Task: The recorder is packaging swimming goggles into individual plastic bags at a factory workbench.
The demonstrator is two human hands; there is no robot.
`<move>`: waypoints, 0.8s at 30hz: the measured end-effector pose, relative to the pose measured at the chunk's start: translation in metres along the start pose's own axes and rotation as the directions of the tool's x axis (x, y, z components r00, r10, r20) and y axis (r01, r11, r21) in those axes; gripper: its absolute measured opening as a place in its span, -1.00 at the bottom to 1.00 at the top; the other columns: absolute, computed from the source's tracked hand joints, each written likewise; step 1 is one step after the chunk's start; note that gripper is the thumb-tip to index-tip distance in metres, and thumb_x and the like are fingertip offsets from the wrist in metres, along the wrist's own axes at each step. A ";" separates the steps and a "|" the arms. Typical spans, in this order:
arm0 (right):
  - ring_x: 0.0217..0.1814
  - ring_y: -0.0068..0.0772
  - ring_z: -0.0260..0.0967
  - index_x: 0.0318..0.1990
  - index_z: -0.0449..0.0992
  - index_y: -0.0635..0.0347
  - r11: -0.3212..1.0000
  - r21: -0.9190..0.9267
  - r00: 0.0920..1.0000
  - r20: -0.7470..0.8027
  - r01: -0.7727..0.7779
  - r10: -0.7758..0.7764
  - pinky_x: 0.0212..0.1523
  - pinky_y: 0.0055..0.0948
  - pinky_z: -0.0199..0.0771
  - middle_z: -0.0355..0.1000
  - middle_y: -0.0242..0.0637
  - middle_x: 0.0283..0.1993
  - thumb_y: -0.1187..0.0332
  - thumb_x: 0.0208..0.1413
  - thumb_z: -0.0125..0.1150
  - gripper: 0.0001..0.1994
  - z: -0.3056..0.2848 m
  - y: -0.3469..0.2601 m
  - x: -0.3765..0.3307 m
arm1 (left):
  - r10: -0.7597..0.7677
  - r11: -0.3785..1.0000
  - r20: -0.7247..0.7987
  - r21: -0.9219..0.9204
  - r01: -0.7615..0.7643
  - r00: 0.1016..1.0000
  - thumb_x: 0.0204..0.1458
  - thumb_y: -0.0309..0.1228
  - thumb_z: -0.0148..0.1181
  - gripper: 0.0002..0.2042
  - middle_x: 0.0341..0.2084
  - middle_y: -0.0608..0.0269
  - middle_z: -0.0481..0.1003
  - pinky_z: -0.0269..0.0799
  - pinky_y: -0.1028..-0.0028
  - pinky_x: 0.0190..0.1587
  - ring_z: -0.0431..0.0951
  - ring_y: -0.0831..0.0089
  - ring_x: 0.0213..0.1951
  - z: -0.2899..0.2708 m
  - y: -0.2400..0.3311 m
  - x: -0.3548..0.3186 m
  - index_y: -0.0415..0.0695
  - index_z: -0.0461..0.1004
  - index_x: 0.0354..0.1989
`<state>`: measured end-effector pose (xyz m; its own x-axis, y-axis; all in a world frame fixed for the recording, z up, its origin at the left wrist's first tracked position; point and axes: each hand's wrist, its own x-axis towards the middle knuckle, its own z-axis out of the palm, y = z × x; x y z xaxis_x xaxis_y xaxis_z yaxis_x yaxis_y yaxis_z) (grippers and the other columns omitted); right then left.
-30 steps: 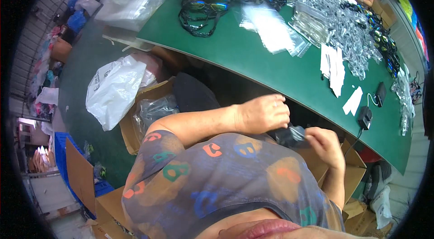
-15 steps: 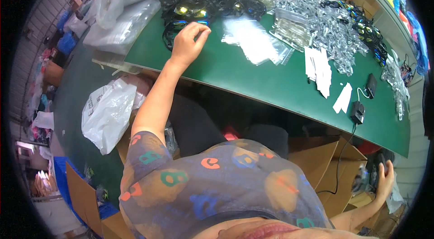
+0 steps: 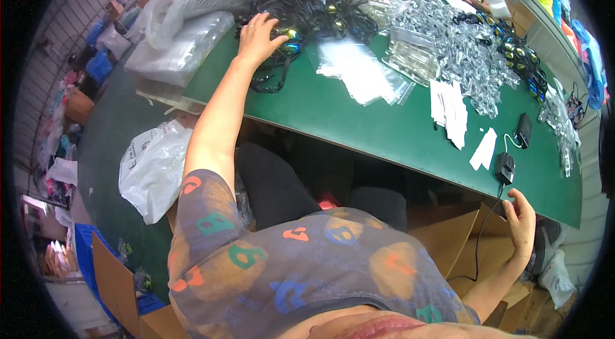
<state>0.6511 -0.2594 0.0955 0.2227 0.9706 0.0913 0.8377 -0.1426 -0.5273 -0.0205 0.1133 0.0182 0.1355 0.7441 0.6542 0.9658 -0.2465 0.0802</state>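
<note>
On the far left of the green worktop [image 3: 384,134], from the head view, my left hand [image 3: 258,38] rests fingers spread on the tangled pile of black goggles [image 3: 307,9], glossy and rubbery, gripping nothing that I can see. My right hand [image 3: 522,223] hangs open and empty, well apart, below the worktop's near edge.

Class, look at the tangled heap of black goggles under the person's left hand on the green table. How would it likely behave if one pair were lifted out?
The left hand rests on the heap of black goggles. Straps loop across each other, so lifting one pair would probably drag neighbours along. The straps trail limply over the green table, suggesting floppy bands. The pieces look small, probably light.
</note>
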 end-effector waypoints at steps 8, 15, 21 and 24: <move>-0.43 -0.39 0.36 -0.04 0.54 0.25 0.985 -0.065 0.981 0.122 0.158 -0.149 -0.32 -0.39 0.43 0.43 -0.22 -0.42 0.40 0.11 0.38 -0.72 0.034 -0.032 0.016 | 0.022 0.904 -0.394 -0.385 -0.187 0.919 0.10 -0.36 0.30 -0.84 -0.14 0.20 0.63 0.36 0.18 0.21 0.55 0.09 0.08 -0.022 0.042 0.008 -0.13 0.61 -0.18; -0.14 -0.25 0.51 0.08 0.51 0.27 0.859 0.129 0.867 -0.029 0.496 -0.497 -0.08 -0.34 0.49 0.52 -0.15 -0.15 0.41 0.07 0.40 -0.59 0.086 -0.122 0.036 | 0.239 0.663 -0.006 -0.729 -0.167 0.971 0.20 -0.54 0.22 -0.87 -0.34 0.24 0.58 0.46 0.49 -0.24 0.55 0.48 -0.31 -0.160 0.162 -0.037 -0.21 0.59 -0.11; 0.00 -0.40 0.50 0.22 0.42 0.25 0.579 0.809 0.651 0.387 0.099 -0.653 0.04 -0.39 0.49 0.53 -0.30 -0.03 0.19 0.29 0.27 -0.55 0.195 -0.207 0.042 | 0.475 0.561 0.028 -0.780 -0.278 0.880 0.07 -0.39 0.37 -0.79 -0.37 0.15 0.59 0.57 0.31 -0.28 0.64 0.17 -0.34 -0.161 0.237 -0.103 -0.10 0.55 -0.14; -0.46 -0.59 0.36 0.10 0.47 0.23 0.391 0.894 0.696 0.425 -0.221 -0.579 -0.46 -0.52 0.41 0.42 -0.41 -0.44 0.25 0.36 0.13 -0.71 0.192 -0.229 0.042 | 0.206 0.487 -0.162 -0.839 -0.245 0.965 0.05 -0.38 0.44 -0.69 -0.19 0.14 0.54 0.51 0.40 -0.08 0.59 0.35 -0.16 -0.144 0.227 -0.109 -0.16 0.51 -0.08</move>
<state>0.3727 -0.1491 0.0581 -0.5421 0.8403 0.0096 -0.1675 -0.0969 -0.9811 0.1527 -0.1128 0.0734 0.2945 0.5668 0.7694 0.2517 -0.8227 0.5097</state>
